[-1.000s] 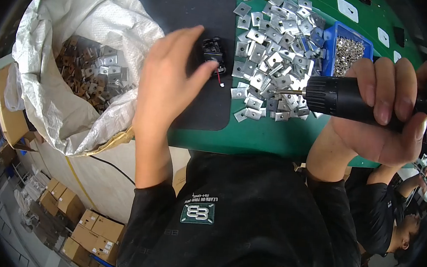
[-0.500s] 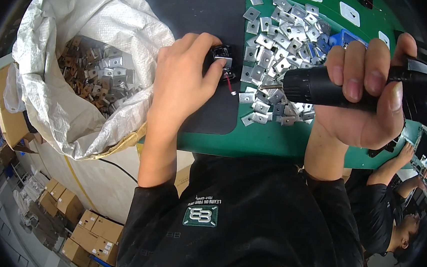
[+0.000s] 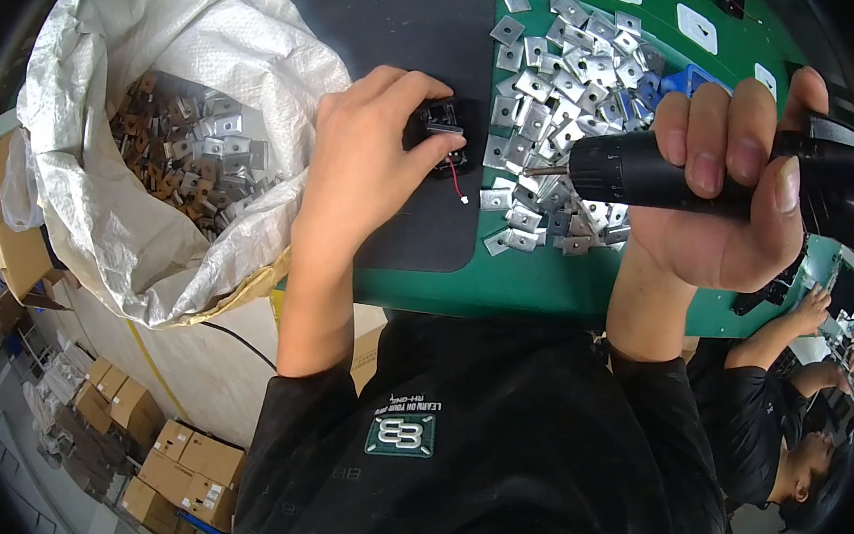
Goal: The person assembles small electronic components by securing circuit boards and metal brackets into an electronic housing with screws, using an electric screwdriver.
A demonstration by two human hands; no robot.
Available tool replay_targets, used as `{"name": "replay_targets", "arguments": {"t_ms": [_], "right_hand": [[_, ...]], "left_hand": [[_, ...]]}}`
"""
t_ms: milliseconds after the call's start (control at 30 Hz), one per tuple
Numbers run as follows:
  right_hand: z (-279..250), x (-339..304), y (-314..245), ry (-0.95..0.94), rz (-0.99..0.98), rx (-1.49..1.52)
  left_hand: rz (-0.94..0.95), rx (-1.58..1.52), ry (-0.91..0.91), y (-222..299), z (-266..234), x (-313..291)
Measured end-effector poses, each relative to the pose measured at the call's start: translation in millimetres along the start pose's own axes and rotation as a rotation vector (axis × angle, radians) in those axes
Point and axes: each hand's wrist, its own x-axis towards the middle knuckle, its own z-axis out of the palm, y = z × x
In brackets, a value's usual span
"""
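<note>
Two bare hands were busy at a green desk (image 3: 506, 288). The left hand (image 3: 360, 156) lay curled, its thumb and fingers partly closed about a small black device (image 3: 437, 115), with the thumb at the near side and the fingertips at the far edge. That device sat on a dark mat (image 3: 420, 231), just left of a spread of square metal plates (image 3: 567, 82), each with a hole through it. A thin red wire (image 3: 455, 177) ran from the device towards the person and ended in a tiny white connector (image 3: 464, 200) on the mat.

The right hand (image 3: 710, 239) was wrapped firmly round a black power screwdriver (image 3: 645, 174), held roughly level above the plates, its slim metal bit (image 3: 545, 171) pointing left towards the device but well apart from it.

Beyond the driver, a blue bin (image 3: 687, 82) showed only in part. Several white cards (image 3: 698, 29) lay along the far side. To the left, a white woven sack (image 3: 266, 23) gaped open on silver and brownish metal pieces (image 3: 191, 143). Cardboard boxes (image 3: 185, 469) stood on the floor at lower left, and a co-worker in black (image 3: 746, 423) was at the right.
</note>
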Motion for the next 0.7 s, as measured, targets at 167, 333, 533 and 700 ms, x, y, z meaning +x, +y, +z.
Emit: {"name": "replay_targets", "arguments": {"t_ms": [167, 333, 533, 700], "right_hand": [[4.2, -0.2, 5.2, -0.005, 0.003, 0.027], [14.8, -0.7, 11.8, 0.092, -0.04, -0.095], [4.2, 0.9, 15.0, 0.039, 0.0, -0.076], [11.4, 5.5, 32.7, 0.017, -0.019, -0.088]], "left_hand": [[-0.146, -0.067, -0.052, 4.1, -6.4, -1.4], [0.004, 0.002, -0.014, 3.9, -11.4, -9.9], [0.042, 0.192, -0.106, 2.3, -24.3, -28.1], [0.178, 0.261, 0.053, -11.2, -2.4, -27.7]]}}
